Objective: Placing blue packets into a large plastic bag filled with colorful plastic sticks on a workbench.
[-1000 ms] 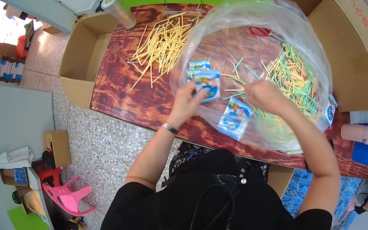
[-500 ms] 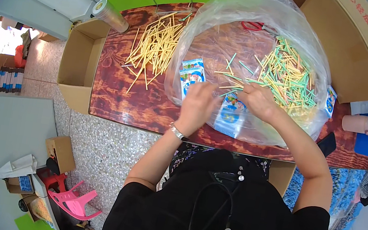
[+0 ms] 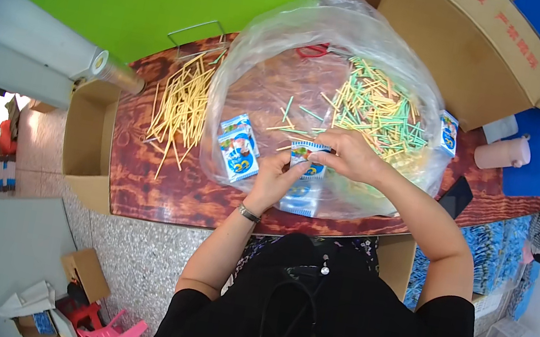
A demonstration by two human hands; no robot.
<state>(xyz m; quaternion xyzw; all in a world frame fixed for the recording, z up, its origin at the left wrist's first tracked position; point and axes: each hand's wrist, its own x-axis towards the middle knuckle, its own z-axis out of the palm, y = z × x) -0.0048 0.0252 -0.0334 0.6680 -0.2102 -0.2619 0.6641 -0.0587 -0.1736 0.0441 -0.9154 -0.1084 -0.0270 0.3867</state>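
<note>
From my remote seat I've got left grip [image 3: 272,182] and right grip [image 3: 348,155] both pinched closed on a small blue-and-white packet [image 3: 300,151], right over the clear plastic bag's [image 3: 269,31] near side, yellow-and-green sticks [image 3: 384,116] piled beyond, cardboard box [image 3: 442,54] farther back!

Small blue-and-white packet [image 3: 300,153] — printed face showing, pinched between left hand [image 3: 275,178] and right hand [image 3: 350,155]. Another packet [image 3: 299,201] just below, partly hidden. Two similar packets [image 3: 239,154] overlap left of hands, faces up. Short yellow and green sticks [image 3: 381,112] — loose heap beyond right hand, few strays nearer.
</note>
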